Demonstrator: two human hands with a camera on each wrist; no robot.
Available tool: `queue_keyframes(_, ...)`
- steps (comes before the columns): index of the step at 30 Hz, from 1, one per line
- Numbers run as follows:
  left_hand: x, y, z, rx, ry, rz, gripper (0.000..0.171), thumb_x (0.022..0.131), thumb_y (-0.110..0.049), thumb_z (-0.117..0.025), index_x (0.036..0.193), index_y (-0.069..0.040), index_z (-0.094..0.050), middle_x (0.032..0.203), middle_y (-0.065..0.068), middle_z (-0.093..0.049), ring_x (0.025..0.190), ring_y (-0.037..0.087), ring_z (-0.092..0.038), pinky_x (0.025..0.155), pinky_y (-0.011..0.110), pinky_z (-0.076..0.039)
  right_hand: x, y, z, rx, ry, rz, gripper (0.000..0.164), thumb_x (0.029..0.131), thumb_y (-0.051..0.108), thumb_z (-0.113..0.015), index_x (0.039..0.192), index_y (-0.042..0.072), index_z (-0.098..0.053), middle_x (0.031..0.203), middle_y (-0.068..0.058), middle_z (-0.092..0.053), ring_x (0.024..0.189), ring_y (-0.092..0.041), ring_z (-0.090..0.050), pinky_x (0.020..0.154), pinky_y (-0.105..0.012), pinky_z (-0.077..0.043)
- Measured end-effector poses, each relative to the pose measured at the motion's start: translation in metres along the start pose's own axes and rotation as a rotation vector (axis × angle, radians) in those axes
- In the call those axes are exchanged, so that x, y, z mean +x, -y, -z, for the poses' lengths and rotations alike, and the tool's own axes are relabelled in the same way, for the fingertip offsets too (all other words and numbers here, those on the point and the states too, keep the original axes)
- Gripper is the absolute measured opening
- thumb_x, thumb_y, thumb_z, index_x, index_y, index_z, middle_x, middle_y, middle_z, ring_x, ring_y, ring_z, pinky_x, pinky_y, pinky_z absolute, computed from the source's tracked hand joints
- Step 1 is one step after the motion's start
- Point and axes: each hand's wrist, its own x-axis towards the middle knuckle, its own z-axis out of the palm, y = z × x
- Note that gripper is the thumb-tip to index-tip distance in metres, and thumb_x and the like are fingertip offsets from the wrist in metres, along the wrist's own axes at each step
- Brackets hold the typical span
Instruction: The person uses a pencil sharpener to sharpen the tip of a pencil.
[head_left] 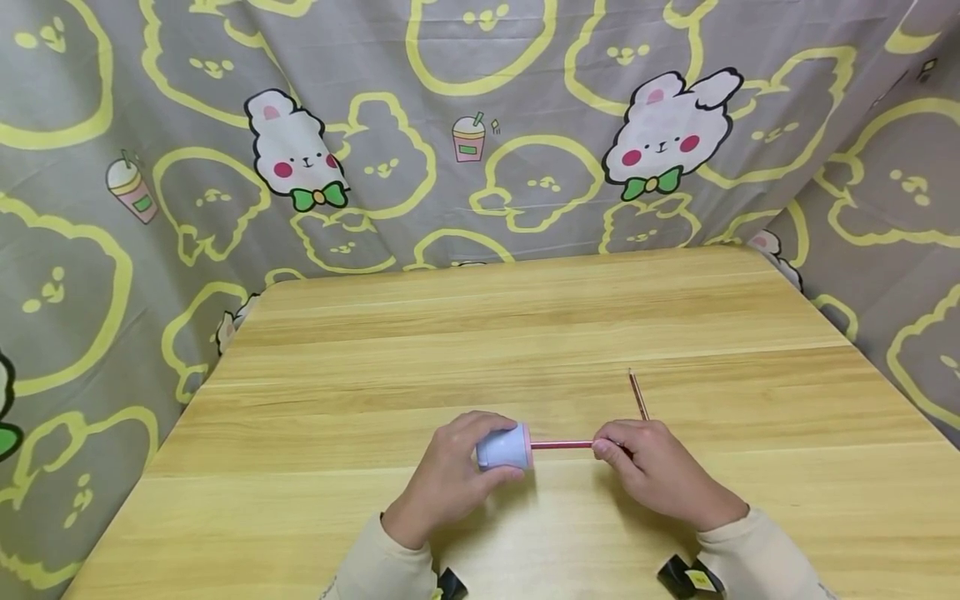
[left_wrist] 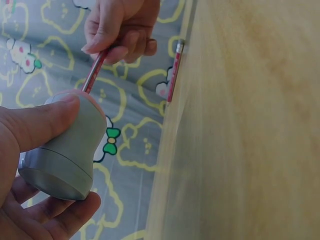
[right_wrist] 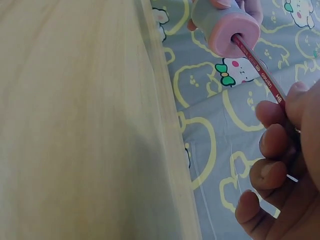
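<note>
My left hand [head_left: 450, 462] grips a pale blue pencil sharpener [head_left: 504, 447] with a pink end face, held on its side above the table. In the right wrist view, a red pencil [right_wrist: 260, 70] goes into the hole of that pink face [right_wrist: 225, 37]. My right hand [head_left: 656, 467] pinches the pencil's other end between thumb and index finger. The remaining fingers [right_wrist: 267, 172] of that hand are loosely curled. The pencil's tip inside the sharpener is hidden. A second red pencil [head_left: 638, 394] lies on the table just beyond my right hand.
The wood-grain table [head_left: 337, 358] spreads out around both hands. Behind it and along the sides hangs a grey curtain [head_left: 450, 200] with yellow outlines and cartoon animals. Black wrist devices [head_left: 678, 577] show at the bottom edge near the sleeves.
</note>
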Motion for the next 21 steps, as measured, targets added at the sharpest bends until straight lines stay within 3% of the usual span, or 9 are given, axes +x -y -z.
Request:
queue_keyframes(7, 0.0001, -0.0005, 0.0001, 0.003, 0.014, 0.007, 0.047, 0.071, -0.017, -0.088, 0.112, -0.007, -0.067, 0.113, 0.004, -0.067, 0.098, 0.017, -0.061, 0.071, 0.025, -0.053, -0.0001, -0.0006, -0.0014, -0.002, -0.012, 0.012, 0.034, 0.099, 0.012, -0.054, 0.068, 0.02, -0.046, 0.063, 0.019, -0.033, 0.057, 0.006, -0.031, 0.049, -0.013, -0.033)
queue_keyframes(11, 0.0004, -0.0006, 0.0, -0.001, 0.01, 0.004, 0.047, 0.07, -0.017, -0.088, 0.112, -0.007, -0.067, 0.113, 0.005, -0.066, 0.098, 0.017, -0.061, 0.071, 0.025, -0.053, -0.0002, -0.0004, -0.0007, -0.006, 0.012, -0.015, 0.033, 0.098, 0.007, -0.054, 0.068, 0.019, -0.054, 0.063, 0.017, -0.046, 0.058, 0.006, -0.039, 0.051, -0.017, -0.04)
queue_keyframes(14, 0.0006, -0.0005, 0.0, 0.001, 0.013, 0.001, 0.047, 0.07, -0.017, -0.088, 0.112, -0.007, -0.067, 0.113, 0.005, -0.066, 0.097, 0.018, -0.061, 0.071, 0.025, -0.053, 0.0, -0.0001, 0.0002, -0.003, 0.033, -0.023, 0.021, 0.095, 0.001, -0.058, 0.08, 0.013, -0.066, 0.068, 0.012, -0.056, 0.061, 0.005, -0.044, 0.056, -0.019, -0.044)
queue_keyframes(17, 0.0007, -0.0006, 0.0002, 0.007, 0.016, 0.001, 0.048, 0.071, -0.017, -0.088, 0.112, -0.007, -0.066, 0.113, 0.005, -0.067, 0.097, 0.018, -0.061, 0.071, 0.025, -0.053, 0.0003, 0.0005, 0.0008, 0.022, 0.047, -0.032, 0.013, 0.093, 0.0, -0.061, 0.093, 0.011, -0.068, 0.068, 0.016, -0.051, 0.059, 0.007, -0.038, 0.053, -0.014, -0.04)
queue_keyframes(21, 0.0005, -0.0009, 0.0008, 0.014, 0.017, 0.005, 0.048, 0.071, -0.018, -0.088, 0.112, -0.008, -0.066, 0.113, 0.005, -0.067, 0.098, 0.018, -0.061, 0.071, 0.025, -0.053, 0.0001, 0.0015, 0.001, 0.076, 0.049, -0.047, 0.017, 0.089, 0.002, -0.068, 0.101, 0.014, -0.065, 0.069, 0.019, -0.046, 0.057, 0.007, -0.034, 0.049, -0.012, -0.035)
